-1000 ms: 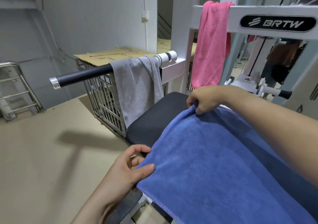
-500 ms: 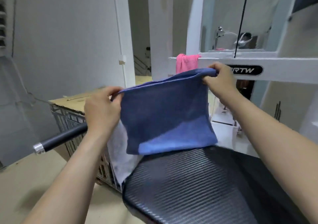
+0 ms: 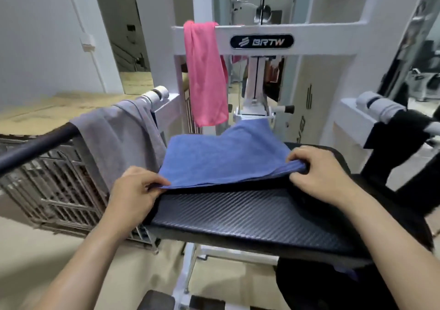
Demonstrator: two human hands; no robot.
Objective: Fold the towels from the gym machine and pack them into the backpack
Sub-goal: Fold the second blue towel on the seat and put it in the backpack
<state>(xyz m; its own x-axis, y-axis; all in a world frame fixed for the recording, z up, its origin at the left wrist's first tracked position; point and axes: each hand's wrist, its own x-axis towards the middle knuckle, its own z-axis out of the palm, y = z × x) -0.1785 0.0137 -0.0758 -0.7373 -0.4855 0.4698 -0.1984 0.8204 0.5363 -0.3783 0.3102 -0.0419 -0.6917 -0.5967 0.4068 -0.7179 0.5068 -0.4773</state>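
Blue towel (image 3: 223,157) lies folded in layers on the black seat pad (image 3: 250,216) of the gym machine (image 3: 321,38), with its far edge toward the machine's white upright. Left hand (image 3: 134,190) pinches the near left corner between thumb and curled fingers. Right hand (image 3: 319,169) grips the near right corner, fingers curled over the bunched layers. Both corners are raised slightly off the pad. Grey towel (image 3: 119,138) hangs over the left handle bar (image 3: 35,146), just beside the blue towel. Pink towel (image 3: 206,76) hangs from the top of the machine, behind the pad. Dark cloth (image 3: 395,147), possibly another towel, drapes over the right handle (image 3: 381,106). Metal cage (image 3: 54,185) stands on the floor, left of the machine.
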